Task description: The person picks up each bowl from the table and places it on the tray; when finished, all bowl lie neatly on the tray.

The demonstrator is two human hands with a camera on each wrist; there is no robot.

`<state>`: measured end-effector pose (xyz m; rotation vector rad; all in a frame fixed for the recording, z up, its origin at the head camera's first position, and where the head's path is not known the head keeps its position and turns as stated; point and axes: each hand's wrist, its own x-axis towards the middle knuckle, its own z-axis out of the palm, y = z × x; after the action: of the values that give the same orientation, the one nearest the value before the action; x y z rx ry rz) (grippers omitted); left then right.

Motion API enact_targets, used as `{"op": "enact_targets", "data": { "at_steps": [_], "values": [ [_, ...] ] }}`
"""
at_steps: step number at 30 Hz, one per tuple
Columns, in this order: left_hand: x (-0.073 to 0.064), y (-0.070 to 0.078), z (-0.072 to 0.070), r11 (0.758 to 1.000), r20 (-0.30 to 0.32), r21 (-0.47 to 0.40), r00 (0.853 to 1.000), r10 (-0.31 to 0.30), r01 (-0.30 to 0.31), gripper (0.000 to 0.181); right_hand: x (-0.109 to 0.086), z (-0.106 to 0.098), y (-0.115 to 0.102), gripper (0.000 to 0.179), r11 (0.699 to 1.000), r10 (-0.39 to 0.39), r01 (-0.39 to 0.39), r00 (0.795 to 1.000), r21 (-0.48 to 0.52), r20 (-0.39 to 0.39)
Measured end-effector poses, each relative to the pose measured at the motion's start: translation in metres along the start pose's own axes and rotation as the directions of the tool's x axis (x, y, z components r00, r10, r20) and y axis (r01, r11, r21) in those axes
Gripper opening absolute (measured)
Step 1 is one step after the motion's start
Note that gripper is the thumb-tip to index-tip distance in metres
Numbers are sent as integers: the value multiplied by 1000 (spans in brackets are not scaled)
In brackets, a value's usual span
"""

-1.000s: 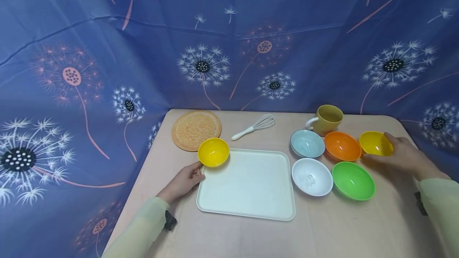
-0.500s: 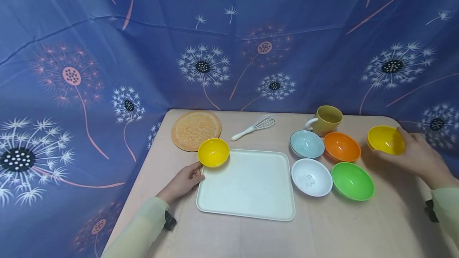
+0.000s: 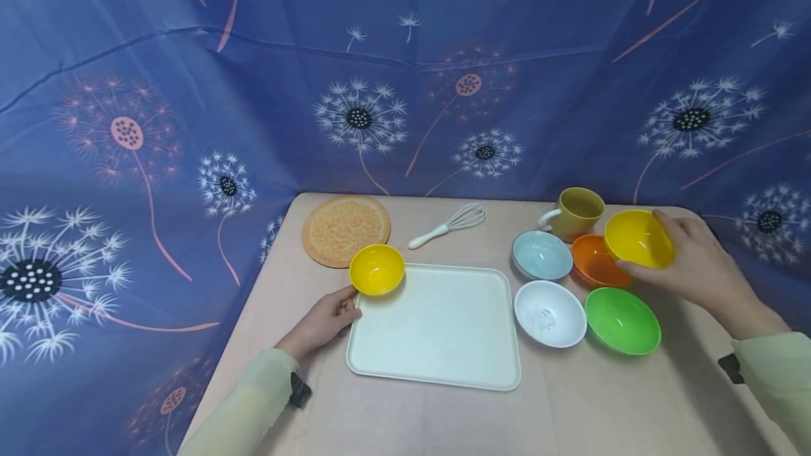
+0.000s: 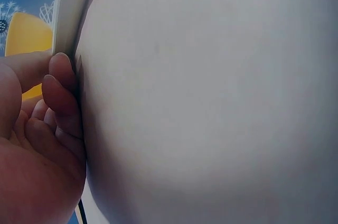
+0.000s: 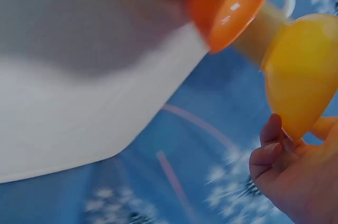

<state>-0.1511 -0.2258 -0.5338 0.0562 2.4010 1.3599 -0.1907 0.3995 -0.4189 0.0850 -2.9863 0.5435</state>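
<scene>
My right hand (image 3: 703, 266) grips a yellow bowl (image 3: 636, 239) by its right side, thumb and fingers on the wall. That bowl hangs over the orange bowl (image 3: 595, 262) and partly covers it in the head view; in the right wrist view the yellow bowl (image 5: 303, 65) appears tipped on its side, past the orange one. My left hand (image 3: 326, 322) holds the left edge of a white rectangular tray (image 3: 437, 329), fingers bent at its rim. A second yellow bowl (image 3: 376, 269) sits on the tray's far left corner, close to the left fingertips.
Beside the tray stand a light blue bowl (image 3: 541, 255), a white bowl (image 3: 550, 315) and a green bowl (image 3: 622, 322). A mustard mug (image 3: 579, 211) is behind them. A white-handled whisk (image 3: 450, 225) and a round tan mat (image 3: 347, 231) lie along the back. Patterned blue cloth (image 3: 405, 76) hangs behind.
My right hand first carried the yellow bowl rightward, away from the orange bowl, then back left and up over it. The left hand, tray and other bowls stayed put.
</scene>
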Motion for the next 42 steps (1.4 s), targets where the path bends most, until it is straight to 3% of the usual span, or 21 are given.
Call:
{"op": "enact_targets", "data": {
  "at_steps": [9, 17, 25, 35, 42],
  "values": [
    [2, -4, -2, 1000, 13, 3, 1000, 26, -26, 65, 5, 22, -70, 124, 990, -141, 141, 988, 7, 54],
    [4, -7, -2, 1000, 17, -1, 1000, 25, -25, 66, 7, 46, -123, 121, 959, -283, 284, 957, -8, 65],
    [4, -7, -2, 1000, 15, -18, 1000, 16, -16, 67, 6, 72, -166, 122, 946, -323, 324, 936, 16, 138],
    [4, -9, -2, 999, 27, -4, 998, 50, -50, 66, -8, 104, -218, 117, 899, -438, 428, 885, 93, 157],
    [4, -7, -2, 999, 23, -2, 999, 47, -47, 66, -23, 123, -251, 116, 892, -451, 422, 862, 165, 231]
  ]
}}
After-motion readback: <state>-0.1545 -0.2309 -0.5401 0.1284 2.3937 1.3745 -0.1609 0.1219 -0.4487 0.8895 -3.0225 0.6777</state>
